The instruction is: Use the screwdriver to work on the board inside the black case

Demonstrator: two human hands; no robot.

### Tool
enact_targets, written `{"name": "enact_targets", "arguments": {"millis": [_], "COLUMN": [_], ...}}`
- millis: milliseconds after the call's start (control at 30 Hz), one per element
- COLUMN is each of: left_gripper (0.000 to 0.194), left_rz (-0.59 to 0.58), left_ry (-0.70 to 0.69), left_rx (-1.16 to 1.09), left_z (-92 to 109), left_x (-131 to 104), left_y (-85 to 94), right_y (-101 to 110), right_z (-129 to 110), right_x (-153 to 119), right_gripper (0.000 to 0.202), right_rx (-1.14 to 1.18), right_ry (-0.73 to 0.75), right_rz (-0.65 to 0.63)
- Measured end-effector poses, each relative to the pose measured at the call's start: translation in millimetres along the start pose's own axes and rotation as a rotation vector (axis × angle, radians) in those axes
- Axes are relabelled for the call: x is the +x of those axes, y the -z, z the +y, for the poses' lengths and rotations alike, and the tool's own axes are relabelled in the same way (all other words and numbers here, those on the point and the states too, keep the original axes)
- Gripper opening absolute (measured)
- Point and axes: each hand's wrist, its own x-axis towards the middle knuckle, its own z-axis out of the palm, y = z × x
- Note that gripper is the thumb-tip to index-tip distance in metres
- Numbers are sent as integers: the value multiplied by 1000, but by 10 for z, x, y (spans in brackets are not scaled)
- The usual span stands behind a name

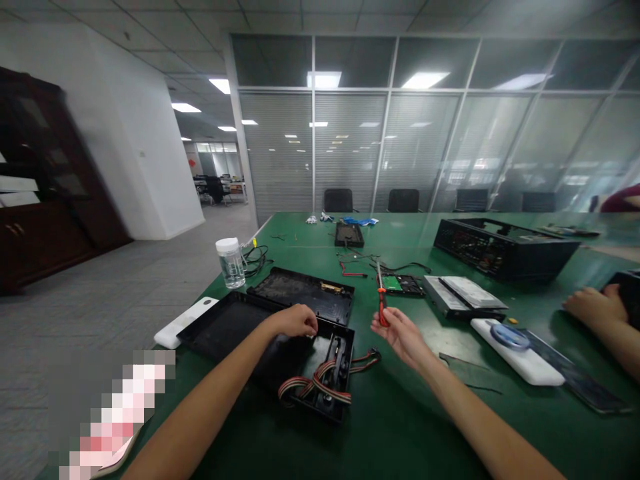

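Observation:
My right hand (403, 337) grips a screwdriver (383, 308) by its red and black handle, its shaft pointing upward. The fingers of my left hand (297, 321) are curled together over an open black metal case (235, 330); what they hold, if anything, is hidden. Inside the right end of the case sits a narrow board or bracket (336, 353). A bundle of red, black and white wires (320, 383) loops over that end. Just behind lies a second black panel or lid (290, 288), close against the case.
A hard drive (400, 285), a silver drive unit (465, 297), a white power bank-like slab (530, 363) and a computer chassis (500, 247) lie rightward. A clear jar (231, 263) stands at the left edge. Another person's hand (597, 307) is at far right.

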Motion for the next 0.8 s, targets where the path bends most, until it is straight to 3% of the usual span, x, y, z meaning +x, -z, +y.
{"name": "enact_targets", "arguments": {"millis": [100, 200, 300, 367, 533, 600, 700, 800], "left_gripper": [15, 12, 13, 17, 23, 22, 20, 29], "left_rz": [-137, -163, -144, -91, 166, 244, 192, -80], "left_ry": [120, 146, 133, 130, 40, 4, 32, 140], "left_rx": [50, 97, 103, 100, 155, 206, 261, 168], "left_z": [-178, -277, -274, -238, -160, -167, -230, -333], "left_x": [-68, -112, -130, -139, -111, -43, 127, 312], "left_y": [127, 151, 150, 172, 295, 344, 400, 432], "right_y": [-244, -389, -423, -454, -694, -788, -825, -713], "right_z": [75, 163, 203, 133, -139, -140, -28, 126], "right_x": [-120, -216, -302, -391, -805, -985, -1186, -1314], "right_gripper": [31, 24, 30, 36, 21, 18, 22, 16], "right_rx": [62, -86, -315, -527, -1162, -1399, -1614, -1717], "right_ry": [-23, 6, 144, 299, 615, 704, 823, 892], "right_rz": [-123, -180, -172, -232, -795, -891, -790, -596]}}
